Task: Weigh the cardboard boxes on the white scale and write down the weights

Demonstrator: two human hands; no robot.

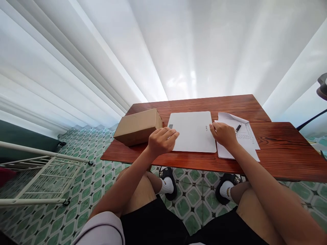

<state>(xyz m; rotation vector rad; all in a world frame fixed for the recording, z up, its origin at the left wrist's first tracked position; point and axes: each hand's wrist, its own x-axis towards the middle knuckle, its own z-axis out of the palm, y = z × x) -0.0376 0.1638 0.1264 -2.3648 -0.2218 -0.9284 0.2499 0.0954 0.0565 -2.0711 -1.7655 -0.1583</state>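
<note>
Two bare hands over a reddish-brown table with a dark wood-grain top [286, 146]. Left hand [162, 140]: loosely bent, fingers together, back of the hand up; the palm side is hidden, so how far the fingers close underneath cannot be told. Nothing shows in its grasp. It lies over the near left part of a flat, matte white rectangular panel with rounded corners [191, 131]; contact unclear. Right hand [223, 134]: fingers curled inward, tips at the panel's right edge, wrist over the papers; no object visible in it, though the inside of the curl is hidden, as is whether it touches.

Panel lies flat at the table's middle, between box and papers. Writing: short dark lettering, sideways near its right edge, too small to read surely; small grey rectangle at its left edge.

Plain brown cardboard box [138, 126], oblong, to the left of the panel. White paper sheets [237, 149], overlapping, upper edge curling, rows of handwriting not legible. Black pen with a silvery tip [238, 128] on top.

Beyond: white pleated curtain [178, 51]. Below: green-and-white patterned floor tiles [191, 197].
</note>
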